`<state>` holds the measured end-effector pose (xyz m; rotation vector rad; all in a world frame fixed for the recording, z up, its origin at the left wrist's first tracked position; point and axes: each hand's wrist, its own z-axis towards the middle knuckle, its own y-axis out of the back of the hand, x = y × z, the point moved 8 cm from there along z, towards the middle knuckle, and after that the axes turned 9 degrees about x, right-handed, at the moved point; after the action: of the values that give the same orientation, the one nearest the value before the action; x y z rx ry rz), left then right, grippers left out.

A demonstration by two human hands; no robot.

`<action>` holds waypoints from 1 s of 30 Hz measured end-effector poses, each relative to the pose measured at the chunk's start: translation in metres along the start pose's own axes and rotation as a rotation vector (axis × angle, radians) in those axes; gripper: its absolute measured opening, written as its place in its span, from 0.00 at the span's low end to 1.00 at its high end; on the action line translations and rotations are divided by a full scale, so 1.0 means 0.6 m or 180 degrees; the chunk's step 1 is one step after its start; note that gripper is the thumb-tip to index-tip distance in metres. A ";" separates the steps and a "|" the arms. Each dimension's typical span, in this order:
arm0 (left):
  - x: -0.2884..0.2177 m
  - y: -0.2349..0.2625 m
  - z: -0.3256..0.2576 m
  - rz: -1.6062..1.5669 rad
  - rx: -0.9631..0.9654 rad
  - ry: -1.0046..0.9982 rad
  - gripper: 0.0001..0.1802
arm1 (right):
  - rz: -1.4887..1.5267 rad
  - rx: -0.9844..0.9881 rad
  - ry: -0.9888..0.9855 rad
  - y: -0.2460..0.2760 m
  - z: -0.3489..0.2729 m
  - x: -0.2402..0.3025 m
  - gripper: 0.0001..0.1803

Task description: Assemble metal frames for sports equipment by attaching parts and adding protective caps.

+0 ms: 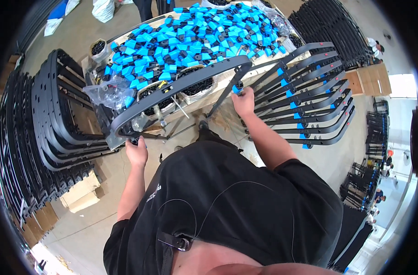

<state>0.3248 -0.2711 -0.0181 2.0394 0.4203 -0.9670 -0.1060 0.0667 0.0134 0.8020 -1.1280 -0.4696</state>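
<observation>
A black curved metal frame (174, 87) spans the space before me, its long rail arching from lower left to upper right. My left hand (136, 152) is closed round a dark part under its lower left corner. At the other end my right hand (244, 102) grips the frame's right leg, just below a small blue cap (237, 88). Its fingers are partly hidden by the leg. Behind the frame a large heap of blue and black plastic caps (195, 39) covers a worktable.
Similar frames with blue caps (305, 103) lean in a row on my right. Bare black frames (48, 110) stand stacked on my left. Tubs of small black parts (197, 85) and a clear plastic bag (110, 91) line the table's near edge. Flattened cardboard (83, 192) lies on the floor.
</observation>
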 end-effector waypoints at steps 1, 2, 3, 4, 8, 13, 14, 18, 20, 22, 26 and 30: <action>0.028 -0.004 0.011 -0.0107 -0.0266 0.0049 0.22 | 0.0237 0.0634 -0.0162 -0.014 0.023 0.002 0.26; 0.003 0.000 0.015 -0.0202 -0.0488 0.0065 0.21 | 0.0247 0.0603 -0.0222 -0.011 0.040 -0.009 0.26; -0.009 -0.014 0.005 -0.0715 -0.0528 0.0258 0.20 | 0.0363 0.0988 -0.0534 -0.027 0.054 -0.030 0.29; -0.006 -0.020 0.013 -0.0670 -0.0526 0.0239 0.20 | 0.0506 0.1392 -0.0816 -0.046 0.061 -0.042 0.32; 0.046 -0.024 0.017 -0.1160 -0.0886 0.0412 0.25 | 0.0166 0.1299 -0.0527 -0.027 0.086 -0.006 0.31; -0.057 -0.016 0.004 -0.0297 0.0198 0.1418 0.09 | -0.0921 0.2804 -0.0656 -0.061 0.105 -0.065 0.30; -0.042 -0.006 -0.002 -0.0229 0.0386 0.1794 0.09 | -0.0886 0.2816 -0.0631 -0.062 0.109 -0.059 0.30; -0.052 -0.013 -0.005 -0.0842 0.0442 0.1397 0.11 | 0.1295 0.2974 -0.0809 -0.103 0.088 -0.088 0.12; -0.024 -0.020 0.000 -0.1213 0.0543 0.0572 0.11 | 0.2671 0.3031 -0.1384 -0.100 0.070 -0.055 0.11; 0.020 -0.023 0.005 -0.1662 0.0700 0.1349 0.12 | 0.2400 0.3266 -0.1763 -0.098 0.065 -0.060 0.12; -0.046 -0.004 -0.024 -0.1983 0.1537 0.2635 0.17 | 0.1995 0.3555 -0.2887 -0.002 0.057 0.016 0.13; -0.052 0.006 -0.029 -0.1851 0.1259 0.2502 0.20 | 0.1775 0.3455 -0.2894 0.025 0.069 0.040 0.14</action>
<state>0.3150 -0.2578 0.0142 2.6940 1.3865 -0.5339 -0.1357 0.0461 0.0480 1.1539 -2.4524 0.3780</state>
